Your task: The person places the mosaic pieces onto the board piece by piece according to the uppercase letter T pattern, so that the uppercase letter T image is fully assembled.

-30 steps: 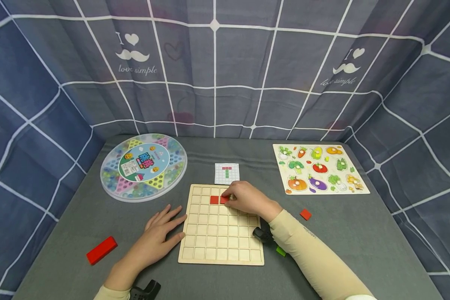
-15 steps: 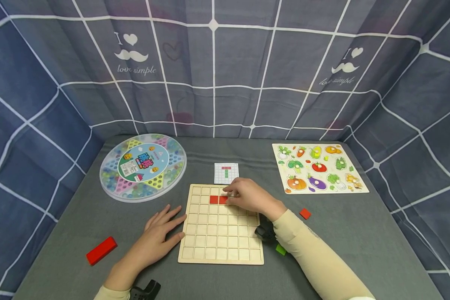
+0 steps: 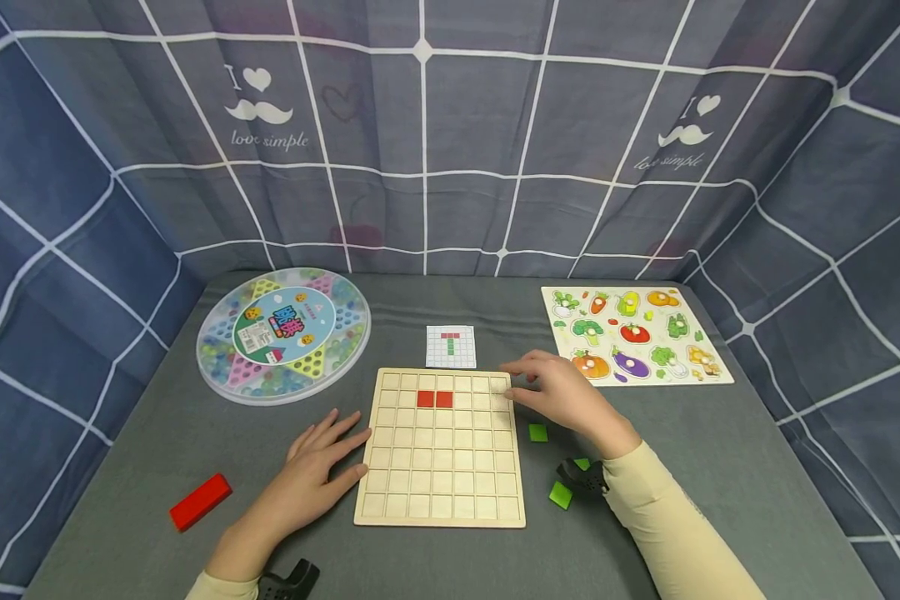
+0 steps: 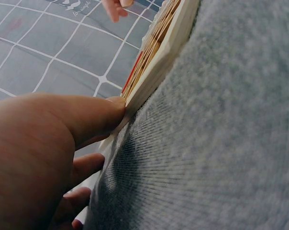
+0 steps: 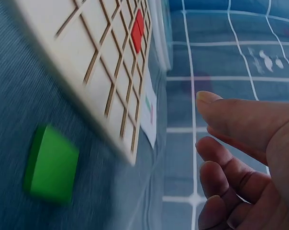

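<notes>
Cloth (image 3: 360, 125) with white lines stood behind the grey table (image 3: 435, 562). Near the middle lay the wooden grid board (image 3: 442, 460), a round game box (image 3: 351, 367) to its far left, a vegetable puzzle (image 3: 637, 340) to its far right. My left hand (image 3: 318, 471) lay spread, fingertips against the board's left edge; my right hand (image 3: 567, 396), fingers loose around nothing, hung by its far right corner. Beyond the board lay a pattern card (image 3: 451, 347); near left, a red block (image 3: 200, 502). Two red squares (image 3: 425, 399) sat side by side in the second row from the far edge; three green squares (image 3: 538, 432) lay right of the board.
</notes>
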A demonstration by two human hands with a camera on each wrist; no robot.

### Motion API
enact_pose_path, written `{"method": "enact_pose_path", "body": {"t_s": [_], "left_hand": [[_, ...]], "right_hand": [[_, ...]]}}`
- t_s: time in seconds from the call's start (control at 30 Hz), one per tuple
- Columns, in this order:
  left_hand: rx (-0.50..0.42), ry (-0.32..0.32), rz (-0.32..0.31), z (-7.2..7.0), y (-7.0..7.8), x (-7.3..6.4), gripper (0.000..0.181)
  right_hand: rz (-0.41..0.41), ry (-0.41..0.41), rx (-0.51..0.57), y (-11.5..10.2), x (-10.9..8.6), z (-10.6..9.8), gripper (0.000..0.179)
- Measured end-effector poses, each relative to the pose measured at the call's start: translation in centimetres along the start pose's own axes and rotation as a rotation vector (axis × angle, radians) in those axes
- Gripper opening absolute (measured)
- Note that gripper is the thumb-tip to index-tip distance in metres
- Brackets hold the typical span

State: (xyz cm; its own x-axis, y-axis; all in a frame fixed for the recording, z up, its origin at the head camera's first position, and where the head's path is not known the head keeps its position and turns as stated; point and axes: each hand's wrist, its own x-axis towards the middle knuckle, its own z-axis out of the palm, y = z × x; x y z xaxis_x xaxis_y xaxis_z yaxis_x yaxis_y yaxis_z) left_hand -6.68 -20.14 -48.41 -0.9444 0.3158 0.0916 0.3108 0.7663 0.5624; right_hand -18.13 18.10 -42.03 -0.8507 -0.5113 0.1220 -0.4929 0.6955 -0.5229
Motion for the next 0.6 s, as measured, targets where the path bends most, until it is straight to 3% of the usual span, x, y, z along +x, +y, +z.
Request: {"method": "enact_pose_path", "body": {"t_s": [0.6], "left_hand": [[-0.003,0.006,-0.001,0.0,0.0,0.0,0.053]], "right_hand": [[0.177,0.127,-0.060,6.0,-7.9,-2.9,0.038]]}}
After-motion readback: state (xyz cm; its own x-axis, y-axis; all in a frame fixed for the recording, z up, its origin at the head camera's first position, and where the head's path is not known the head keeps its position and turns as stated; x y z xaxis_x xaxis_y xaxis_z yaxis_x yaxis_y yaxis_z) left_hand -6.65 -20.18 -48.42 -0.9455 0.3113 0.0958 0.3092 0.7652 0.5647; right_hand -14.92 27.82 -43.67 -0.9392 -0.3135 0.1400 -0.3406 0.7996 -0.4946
